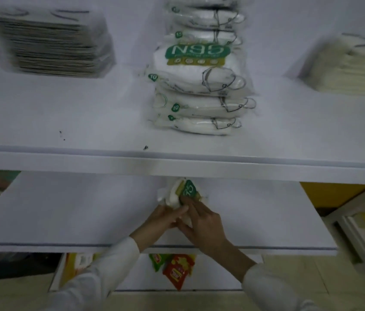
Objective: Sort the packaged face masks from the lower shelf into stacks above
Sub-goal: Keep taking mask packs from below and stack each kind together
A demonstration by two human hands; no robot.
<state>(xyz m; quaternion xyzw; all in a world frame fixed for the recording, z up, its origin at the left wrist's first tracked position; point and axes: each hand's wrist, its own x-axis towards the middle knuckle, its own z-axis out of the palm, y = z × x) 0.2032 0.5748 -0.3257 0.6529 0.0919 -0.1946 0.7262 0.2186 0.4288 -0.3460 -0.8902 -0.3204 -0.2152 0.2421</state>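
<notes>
Left hand and right hand grip 1 mask pack.

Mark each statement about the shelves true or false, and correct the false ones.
1. The left hand and right hand both hold one pack over the lower shelf. True.
2. The N95 stack stands at the upper shelf's left end. False: it stands in the middle, between a grey stack and a cream stack.
3. The held pack is red. False: it is white with a green label.
4. Red and green packets lie below the lower shelf. True.
</notes>
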